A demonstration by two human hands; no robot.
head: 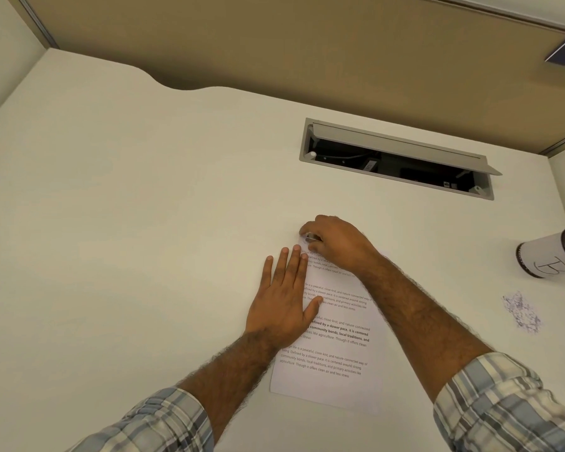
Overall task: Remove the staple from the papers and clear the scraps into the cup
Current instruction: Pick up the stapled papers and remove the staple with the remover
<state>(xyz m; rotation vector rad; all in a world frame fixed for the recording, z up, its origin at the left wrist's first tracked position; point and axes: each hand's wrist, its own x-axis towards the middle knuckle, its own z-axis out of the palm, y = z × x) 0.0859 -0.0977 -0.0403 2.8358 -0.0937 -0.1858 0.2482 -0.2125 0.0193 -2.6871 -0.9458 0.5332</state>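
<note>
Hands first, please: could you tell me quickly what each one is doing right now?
Left hand: open, flat on the papers.
Right hand: closed around a small metal tool at the papers' top corner.

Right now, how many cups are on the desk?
1: the white cup with a dark mesh rim lies tipped on its side at the desk's far right edge, partly out of frame. Others may be out of view.

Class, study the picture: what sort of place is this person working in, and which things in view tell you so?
Most likely an office cubicle. A pale desk has a built-in cable hatch with its lid open, tan partition panels wall it in, and printed papers and a mesh cup lie on it.
</note>
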